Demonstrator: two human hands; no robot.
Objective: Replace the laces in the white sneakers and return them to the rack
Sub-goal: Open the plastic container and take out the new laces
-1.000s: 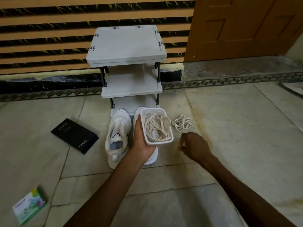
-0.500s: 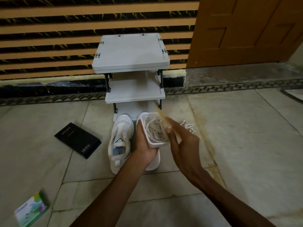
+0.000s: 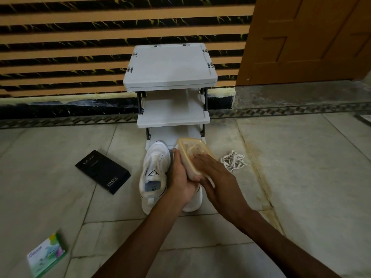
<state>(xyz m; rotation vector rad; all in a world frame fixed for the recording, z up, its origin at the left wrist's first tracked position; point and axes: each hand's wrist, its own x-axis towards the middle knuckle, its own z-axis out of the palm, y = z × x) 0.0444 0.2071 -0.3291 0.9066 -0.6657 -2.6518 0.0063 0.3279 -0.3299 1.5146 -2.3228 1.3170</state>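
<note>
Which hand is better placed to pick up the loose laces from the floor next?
Probably the right hand. The laces lie on the floor just right of it, and it only presses flat on the box, which the left hand grips.

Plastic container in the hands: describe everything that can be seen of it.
The container is a rectangular tub with rounded corners, of plastic, closed under a translucent yellowish lid through which pale laces show dimly. It is tilted, held above the white sneakers in front of the rack. The left hand grips its left side and underside; the right hand lies flat on the lid, fingers straight.
</note>
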